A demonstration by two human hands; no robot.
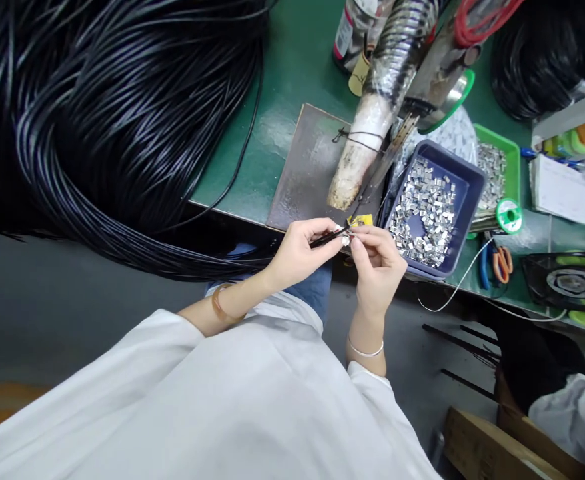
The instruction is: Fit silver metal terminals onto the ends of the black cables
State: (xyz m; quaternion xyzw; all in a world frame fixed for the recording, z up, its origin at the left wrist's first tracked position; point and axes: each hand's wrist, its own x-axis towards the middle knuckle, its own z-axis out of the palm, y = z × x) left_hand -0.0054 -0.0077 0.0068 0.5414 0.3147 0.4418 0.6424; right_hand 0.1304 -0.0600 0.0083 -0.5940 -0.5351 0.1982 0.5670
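My left hand (305, 252) pinches the end of a black cable (325, 238) between thumb and fingers. Against its fingertips, my right hand (378, 261) is closed in a pinch on a small silvery piece (346, 240) at the cable's tip. The fingers cover most of that piece, so its exact kind is hidden. Just behind the fingertips are a yellow patch (361, 220) and the thin tip of a soldering iron (372, 183). Right of my right hand stands a dark blue bin (465, 200) holding many small metal shells (425, 213).
A big bundle of black cables (137, 127) fills the left. A foil-wrapped duct (367, 133) hangs over a brown board (305, 160). Farther right are a green tray (513, 150), a solder spool (509, 217), orange-and-blue pliers (500, 263), a paper pad (562, 190) and a black fan (570, 283).
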